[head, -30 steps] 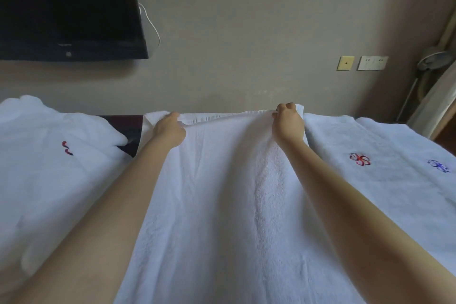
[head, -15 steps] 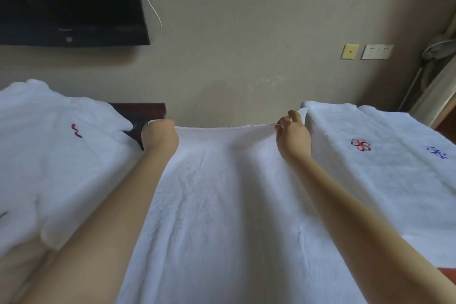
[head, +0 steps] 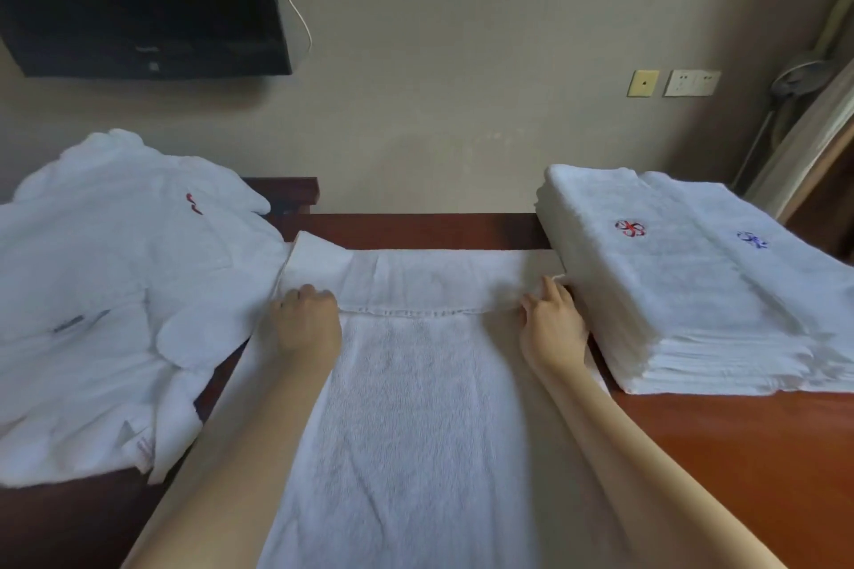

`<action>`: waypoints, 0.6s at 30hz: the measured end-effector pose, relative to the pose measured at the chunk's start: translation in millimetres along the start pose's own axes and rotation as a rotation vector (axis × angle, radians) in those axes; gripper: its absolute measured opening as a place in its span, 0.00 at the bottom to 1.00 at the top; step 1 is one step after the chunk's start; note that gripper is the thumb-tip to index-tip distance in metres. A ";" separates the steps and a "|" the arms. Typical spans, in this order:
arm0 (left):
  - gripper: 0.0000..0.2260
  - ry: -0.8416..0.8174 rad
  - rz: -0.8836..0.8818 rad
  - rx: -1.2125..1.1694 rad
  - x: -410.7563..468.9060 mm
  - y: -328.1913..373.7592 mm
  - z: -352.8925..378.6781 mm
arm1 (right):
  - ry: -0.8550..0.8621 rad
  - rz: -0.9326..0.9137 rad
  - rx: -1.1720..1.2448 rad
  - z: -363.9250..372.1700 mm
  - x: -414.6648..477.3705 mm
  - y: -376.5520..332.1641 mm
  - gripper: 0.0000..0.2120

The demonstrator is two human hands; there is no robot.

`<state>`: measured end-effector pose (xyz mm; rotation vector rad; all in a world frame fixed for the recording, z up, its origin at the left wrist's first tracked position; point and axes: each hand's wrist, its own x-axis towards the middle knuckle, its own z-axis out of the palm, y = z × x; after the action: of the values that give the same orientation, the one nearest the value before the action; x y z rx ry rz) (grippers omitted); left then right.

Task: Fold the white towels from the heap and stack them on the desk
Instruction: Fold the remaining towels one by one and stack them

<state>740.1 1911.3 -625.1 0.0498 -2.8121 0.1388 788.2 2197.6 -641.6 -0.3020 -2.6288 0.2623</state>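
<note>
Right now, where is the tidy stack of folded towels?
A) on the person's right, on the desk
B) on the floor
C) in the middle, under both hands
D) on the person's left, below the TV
A: the folded stack sits at the right of the desk, beside the spread towel, while the loose heap lies on the left.

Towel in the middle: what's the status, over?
Left hand and right hand hold towel hem. Towel spread on desk, fold underway. Folded stack close at right.
</note>
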 end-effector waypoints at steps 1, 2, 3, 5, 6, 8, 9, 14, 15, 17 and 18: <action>0.10 0.003 -0.008 0.013 -5.6 -1.1 2.5 | -0.033 0.009 -0.044 1.1 -2.0 2.7 0.11; 0.09 0.009 -0.023 0.006 -9.4 -2.4 4.7 | -0.052 0.019 -0.065 0.7 -2.5 4.3 0.12; 0.10 0.016 -0.036 -0.018 -11.3 -3.3 6.3 | -0.061 0.027 -0.070 0.4 -2.6 4.8 0.12; 0.10 0.043 -0.035 -0.080 -12.8 -4.2 7.2 | -0.068 0.025 -0.083 0.1 -2.6 3.3 0.13; 0.11 0.074 -0.024 -0.116 -13.4 -4.1 7.2 | -0.056 0.020 -0.075 -0.7 -2.7 2.6 0.13; 0.11 0.154 -0.014 -0.167 -15.4 -4.0 7.8 | 0.017 0.001 -0.010 -4.0 -4.0 1.4 0.11; 0.12 0.216 -0.016 -0.183 -16.2 -4.0 8.4 | 0.069 -0.021 0.029 -5.3 -5.2 0.9 0.10; 0.14 0.459 -0.098 -0.193 -15.5 -4.5 10.5 | 0.345 -0.119 0.102 -6.0 -6.9 -1.8 0.05; 0.14 0.471 -0.121 -0.186 -15.2 -4.9 11.7 | 0.351 -0.129 0.093 -5.9 -7.1 -2.4 0.07; 0.12 0.461 -0.128 -0.166 -16.5 -5.4 13.8 | 0.327 -0.154 0.055 -4.0 -8.2 -2.5 0.09; 0.10 0.450 -0.117 -0.154 -17.2 -5.2 14.6 | 0.305 -0.161 0.033 -3.0 -8.9 -2.5 0.08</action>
<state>752.1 1905.0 -643.9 0.1293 -2.3549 -0.0847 796.9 2193.3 -642.3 -0.1074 -2.3290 0.1881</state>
